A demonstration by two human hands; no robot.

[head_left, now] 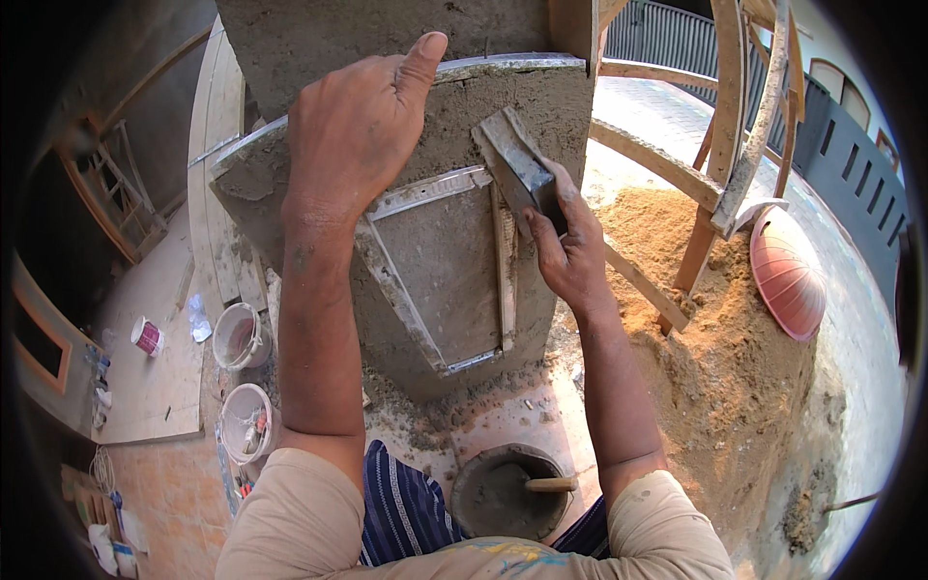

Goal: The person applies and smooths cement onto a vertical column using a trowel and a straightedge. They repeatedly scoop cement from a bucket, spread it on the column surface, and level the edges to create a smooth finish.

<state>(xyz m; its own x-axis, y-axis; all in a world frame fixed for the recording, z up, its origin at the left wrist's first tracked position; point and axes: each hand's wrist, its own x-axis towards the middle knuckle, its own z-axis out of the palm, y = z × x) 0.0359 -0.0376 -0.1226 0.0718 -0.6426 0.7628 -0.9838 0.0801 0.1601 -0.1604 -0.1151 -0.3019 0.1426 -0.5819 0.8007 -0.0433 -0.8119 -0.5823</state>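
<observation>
My right hand (572, 246) grips a plastering float (520, 159), a grey, mortar-smeared flat board with a raised handle. The float's face is against the wet grey mortar face (541, 92) of a column. Just below it, slim mortar-crusted strips (398, 295) frame a tapered panel (449, 271) on that face. My left hand (360, 130) is at the column's upper edge, near a pale straight strip (503, 64). Its thumb sticks out upward; the other fingers are hidden, so whether it grips the edge cannot be seen.
Below the column stands a bucket of mortar (488, 498) with a wooden handle (551, 484) across its rim. At left are two pails (242, 338), long boards (217, 174) and a cup (147, 336). Wooden framing (720, 106), a sand heap (715, 387) and a pink basin (788, 274) are at right.
</observation>
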